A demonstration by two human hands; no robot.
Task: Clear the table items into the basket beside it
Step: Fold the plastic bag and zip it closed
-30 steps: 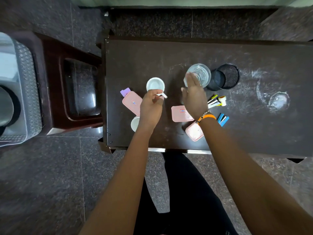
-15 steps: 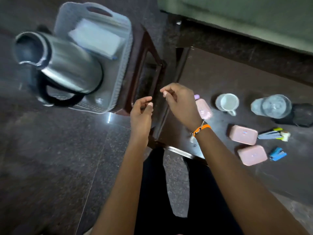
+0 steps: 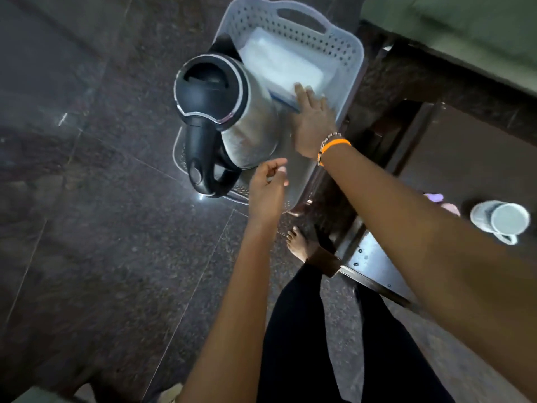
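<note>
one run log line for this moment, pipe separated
right hand: flat, reaching into basket beside kettle | left hand: loose, holds nothing | mug: on table

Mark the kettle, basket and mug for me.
kettle (image 3: 247, 135), head view, steel body.
basket (image 3: 345, 50), head view, perforated far wall.
mug (image 3: 510, 219), head view, inside the rim.

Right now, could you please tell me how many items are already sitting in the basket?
2: a steel kettle with a black lid and handle at the grey perforated plastic basket's near end, and a pale flat packet toward its far end. Smaller things may be hidden beneath.
</note>
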